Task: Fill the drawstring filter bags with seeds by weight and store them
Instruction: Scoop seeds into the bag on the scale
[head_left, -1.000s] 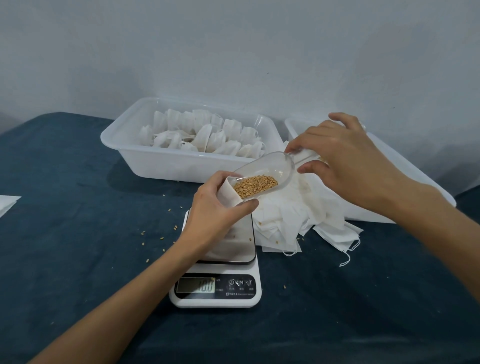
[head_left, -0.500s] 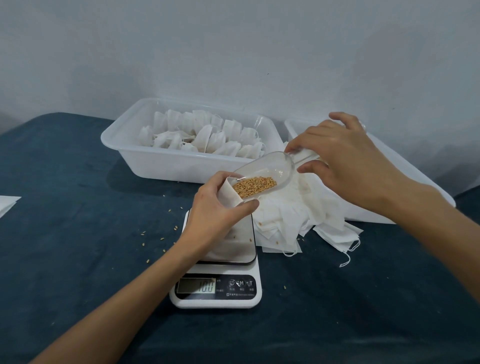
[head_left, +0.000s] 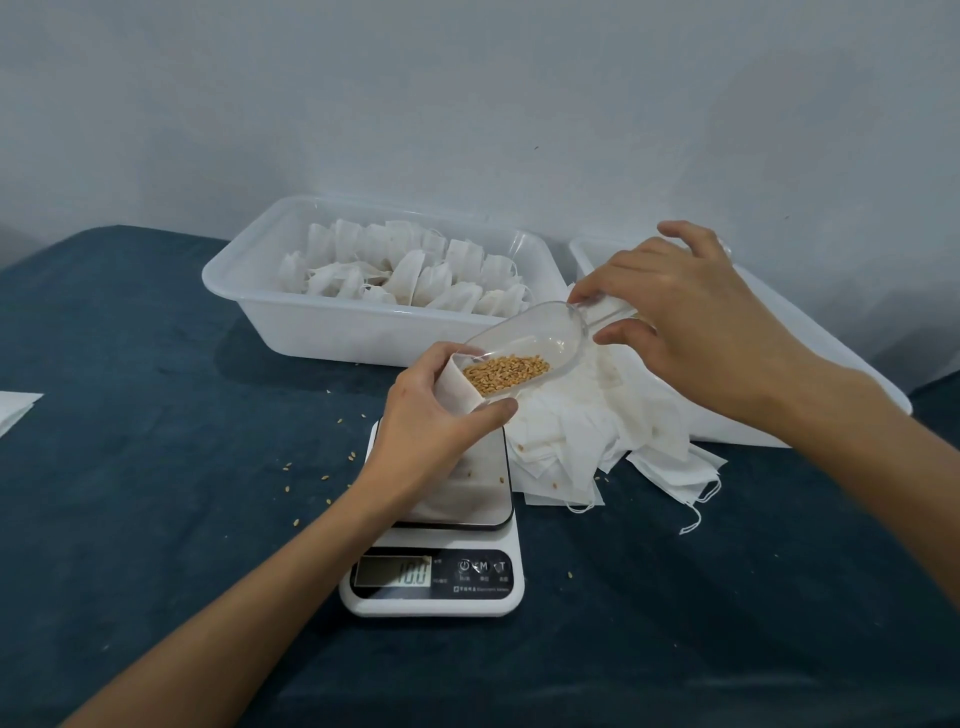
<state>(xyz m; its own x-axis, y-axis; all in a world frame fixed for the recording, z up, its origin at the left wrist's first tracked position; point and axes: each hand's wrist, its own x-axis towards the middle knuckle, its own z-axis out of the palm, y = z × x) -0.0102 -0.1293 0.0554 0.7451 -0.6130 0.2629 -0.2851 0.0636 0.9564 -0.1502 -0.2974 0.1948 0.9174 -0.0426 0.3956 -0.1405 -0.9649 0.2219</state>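
My left hand (head_left: 431, 415) grips a white filter bag (head_left: 458, 389) by its open mouth, standing on the scale's steel plate (head_left: 480, 493). My right hand (head_left: 675, 312) pinches the handle of a clear plastic scoop (head_left: 540, 335), tilted down with its lip at the bag's mouth. Golden seeds (head_left: 506, 373) lie in the scoop's low end. The white scale (head_left: 434, 597) shows 10.0 on its display (head_left: 395, 571). A heap of flat empty bags (head_left: 597, 431) lies to the right of the scale.
A white tub (head_left: 322, 322) at the back holds several filled bags. A second white tub (head_left: 810, 364) sits behind my right forearm. Loose seeds (head_left: 322, 467) dot the dark blue cloth left of the scale. A white sheet corner (head_left: 13, 410) lies at the left edge.
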